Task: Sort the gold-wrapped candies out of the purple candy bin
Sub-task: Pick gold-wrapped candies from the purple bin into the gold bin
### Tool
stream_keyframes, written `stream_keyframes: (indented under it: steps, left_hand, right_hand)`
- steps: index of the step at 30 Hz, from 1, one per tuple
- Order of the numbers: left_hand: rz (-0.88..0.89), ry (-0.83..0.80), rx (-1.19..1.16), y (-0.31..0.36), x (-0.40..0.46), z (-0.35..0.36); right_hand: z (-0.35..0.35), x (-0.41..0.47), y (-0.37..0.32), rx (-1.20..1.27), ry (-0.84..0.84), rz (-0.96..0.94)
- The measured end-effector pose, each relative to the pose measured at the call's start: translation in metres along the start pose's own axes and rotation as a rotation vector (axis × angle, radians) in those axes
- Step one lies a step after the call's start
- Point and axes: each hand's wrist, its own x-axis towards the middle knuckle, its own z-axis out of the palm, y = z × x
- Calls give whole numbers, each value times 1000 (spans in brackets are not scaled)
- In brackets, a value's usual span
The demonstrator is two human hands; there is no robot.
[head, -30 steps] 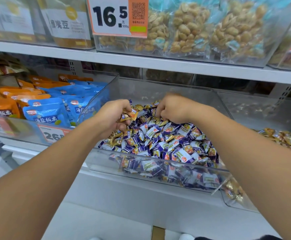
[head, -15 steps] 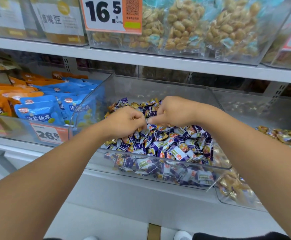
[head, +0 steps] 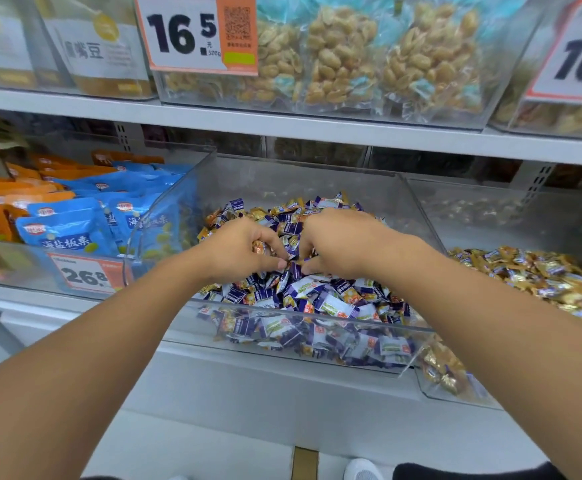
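We have both hands in the clear purple candy bin (head: pixel 320 336). Our left hand (head: pixel 239 249) is curled around gold-wrapped candies (head: pixel 259 247), tucked in its palm. Our right hand (head: pixel 338 242) has fingers bent down into the pile, just beside the left; can't tell what it grips. More gold-wrapped ones (head: pixel 282 206) lie at the bin's back.

Bare forearms, no sleeves or jewellery; white shoe (head: pixel 362 470) and dark trouser hem (head: pixel 469 472) below.

Shop: shelf (head: pixel 317 128) w/ clear snack bins (head: pixel 417 209) & price tags (head: pixel 185 36).
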Motion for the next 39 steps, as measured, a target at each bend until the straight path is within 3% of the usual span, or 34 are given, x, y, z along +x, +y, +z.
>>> stream_keyframes:
  steps: [5,9,13,18,23,28,35,39]
  left_hand:
    - [-142,-37,-393,8,-6,-12]
    - [-119,-126,-714,31,-9,-16]
    - [-45,-71,-710,68,-11,0]
    - [94,-67,-618,138,3,35]
    - [33,-164,-661,198,39,63]
    - [-76,-343,-673,221,63,89]
    - [-42,-421,-357,226,76,111]
    - [42,-369,-305,228,77,116]
  right_hand:
    - [-18,-25,14,567,92,-32]
    - [-39,-67,35,1172,-61,68]
    - [-33,-98,69,1559,-14,238]
    - [5,-127,114,1956,129,743]
    - [17,-158,143,2351,299,809]
    - [27,-184,176,2408,339,788]
    - [32,-205,196,2360,348,747]
    - [36,-204,201,2290,375,763]
